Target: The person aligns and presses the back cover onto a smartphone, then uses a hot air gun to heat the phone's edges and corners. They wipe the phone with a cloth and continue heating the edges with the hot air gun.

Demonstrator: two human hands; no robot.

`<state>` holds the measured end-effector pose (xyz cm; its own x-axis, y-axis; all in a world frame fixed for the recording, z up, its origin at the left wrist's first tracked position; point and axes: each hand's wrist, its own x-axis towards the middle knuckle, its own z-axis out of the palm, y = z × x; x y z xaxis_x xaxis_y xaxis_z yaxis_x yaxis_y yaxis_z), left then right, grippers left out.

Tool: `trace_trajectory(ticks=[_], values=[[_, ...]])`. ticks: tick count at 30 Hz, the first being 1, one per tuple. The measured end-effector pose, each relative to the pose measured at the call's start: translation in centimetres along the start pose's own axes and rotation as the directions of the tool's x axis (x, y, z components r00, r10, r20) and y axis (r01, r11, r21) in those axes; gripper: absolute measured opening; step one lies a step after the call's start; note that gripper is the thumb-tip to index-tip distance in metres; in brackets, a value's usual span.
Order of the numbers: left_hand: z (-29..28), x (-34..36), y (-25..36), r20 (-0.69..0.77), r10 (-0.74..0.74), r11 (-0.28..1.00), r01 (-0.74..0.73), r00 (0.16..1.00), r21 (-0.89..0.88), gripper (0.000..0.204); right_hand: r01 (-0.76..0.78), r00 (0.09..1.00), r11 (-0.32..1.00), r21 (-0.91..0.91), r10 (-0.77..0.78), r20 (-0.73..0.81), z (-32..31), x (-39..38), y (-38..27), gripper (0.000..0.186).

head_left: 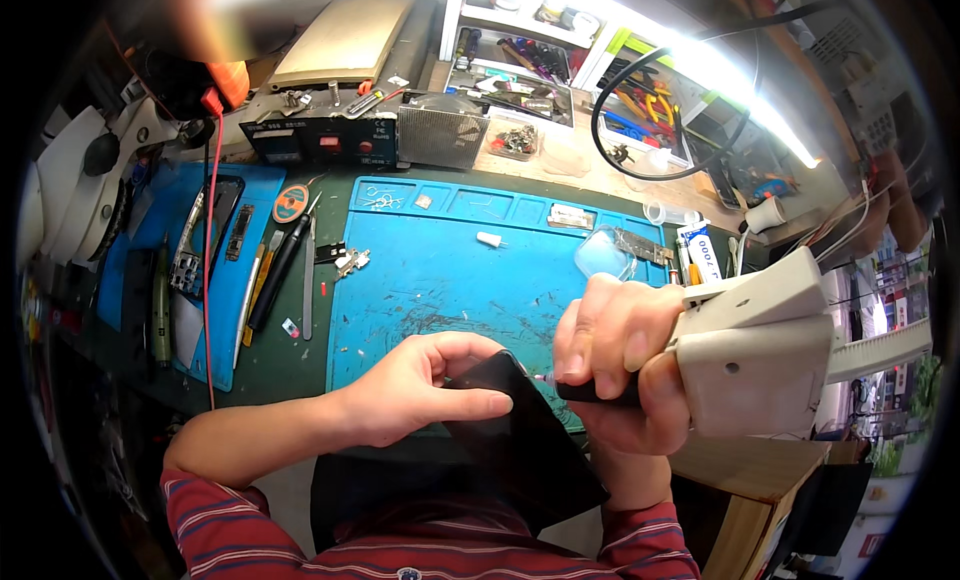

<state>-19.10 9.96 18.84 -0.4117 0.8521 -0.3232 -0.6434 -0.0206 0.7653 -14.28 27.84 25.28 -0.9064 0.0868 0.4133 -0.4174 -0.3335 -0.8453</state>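
Observation:
My left hand (425,390) is closed on a dark, flat phone (525,435), thumb across its face and fingers behind its upper edge. The phone is tilted in front of my body. My right hand (630,360) wraps round the front of a beige dispensing gun (760,370), which has a toothed rod (885,350) at its back. A black barrel (605,390) shows under my right fingers. Its small tip (543,378) points at the phone's edge; whether they touch, I cannot tell. Below both lies a blue work mat (420,290).
On the mat are a small white cap (489,239) and a clear round dish (603,252). Black tweezers (309,280) and a screwdriver-like pen (277,270) lie left. A heating box (330,145) stands behind, beside tool shelves (525,60). A black cable (598,130) loops at upper right.

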Motion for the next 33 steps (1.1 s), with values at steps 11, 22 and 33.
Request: trace_trajectory(ticks=[11, 22, 33], values=[[0.4, -0.2, 0.4, 0.002, 0.007, 0.999, -0.007, 1.000, -0.048, 0.035, -0.044, 0.998, 0.999, -0.014, 0.044, -0.037, 0.0, 0.0, -0.3, 0.026], [0.3, -0.1, 0.2, 0.005, 0.027, 0.998, -0.027, 1.000, -0.061, 0.034, -0.045, 0.999, 0.999, 0.002, 0.045, -0.014, -0.3, 0.1, -0.1, 0.026], [0.3, -0.1, 0.1, -0.038, 0.045, 0.990, -0.050, 0.998, -0.130, 0.032, 0.040, 0.998, 0.998, 0.057, -0.037, -0.043, -0.5, 0.6, 1.0, 0.025]])
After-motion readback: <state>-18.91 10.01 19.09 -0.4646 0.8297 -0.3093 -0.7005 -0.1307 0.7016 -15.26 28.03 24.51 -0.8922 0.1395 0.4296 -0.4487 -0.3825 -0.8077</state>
